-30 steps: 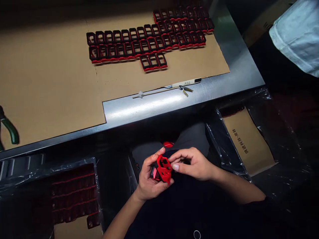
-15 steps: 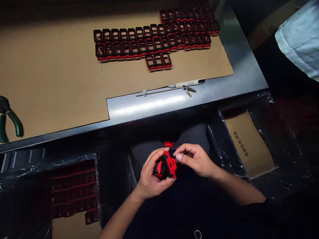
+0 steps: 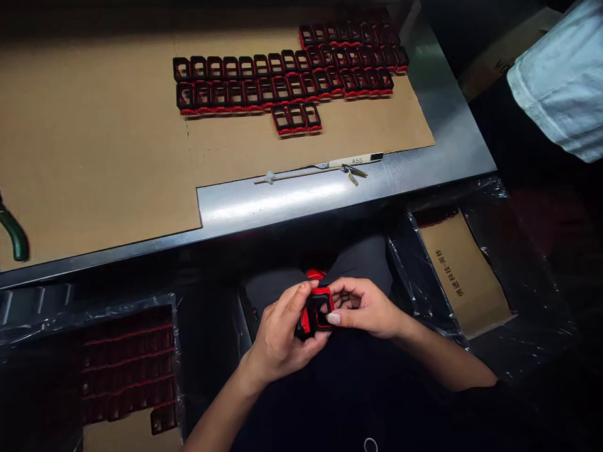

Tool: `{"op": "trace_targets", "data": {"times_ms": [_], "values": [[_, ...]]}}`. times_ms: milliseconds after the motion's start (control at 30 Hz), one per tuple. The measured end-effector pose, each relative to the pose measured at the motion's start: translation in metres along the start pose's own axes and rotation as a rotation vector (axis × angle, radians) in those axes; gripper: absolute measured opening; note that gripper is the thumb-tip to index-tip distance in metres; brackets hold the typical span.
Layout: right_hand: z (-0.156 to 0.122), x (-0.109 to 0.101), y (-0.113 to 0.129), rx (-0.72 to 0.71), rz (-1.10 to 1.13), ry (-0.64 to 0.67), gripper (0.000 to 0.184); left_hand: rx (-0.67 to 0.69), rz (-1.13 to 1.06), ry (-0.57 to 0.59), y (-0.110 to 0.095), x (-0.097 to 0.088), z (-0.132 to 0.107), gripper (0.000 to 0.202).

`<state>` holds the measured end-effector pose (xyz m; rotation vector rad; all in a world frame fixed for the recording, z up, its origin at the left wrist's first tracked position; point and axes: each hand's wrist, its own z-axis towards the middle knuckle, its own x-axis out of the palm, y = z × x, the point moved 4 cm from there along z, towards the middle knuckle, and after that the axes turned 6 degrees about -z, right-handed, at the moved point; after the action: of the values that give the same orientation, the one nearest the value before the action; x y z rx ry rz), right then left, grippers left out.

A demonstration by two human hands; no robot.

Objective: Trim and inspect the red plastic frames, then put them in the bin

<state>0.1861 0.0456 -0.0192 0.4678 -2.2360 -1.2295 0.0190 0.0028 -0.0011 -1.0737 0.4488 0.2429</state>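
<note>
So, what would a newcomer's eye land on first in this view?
Most likely the long rows of red and black frames laid out on the cardboard sheet at the far side of the bench. Next, the left hand and right hand low in the middle, pinching one more frame between them. A plastic-lined box of stacked red parts sits at lower left.

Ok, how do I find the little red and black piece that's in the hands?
Find the shiny metal table, then look just below its near edge, at the lap. There the left hand and right hand meet around a small red and black frame. Its twins lie in rows on the cardboard; this is the only one held in fingers.
</note>
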Motion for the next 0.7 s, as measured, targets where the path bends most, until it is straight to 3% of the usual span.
{"op": "trace_targets", "data": {"times_ms": [167,433,700], "values": [[0.003,0.000,-0.011,0.055,0.217,0.122,0.039,0.034,-0.038,-0.026,0.001,0.000,0.000,0.105],[0.011,0.006,-0.027,0.219,0.460,0.189,0.038,-0.163,-0.113,-0.063,0.003,0.002,0.004,0.108],[0.011,-0.005,-0.028,0.168,0.354,0.025,0.043,-0.318,-0.049,0.008,0.011,0.006,-0.001,0.101]]}}
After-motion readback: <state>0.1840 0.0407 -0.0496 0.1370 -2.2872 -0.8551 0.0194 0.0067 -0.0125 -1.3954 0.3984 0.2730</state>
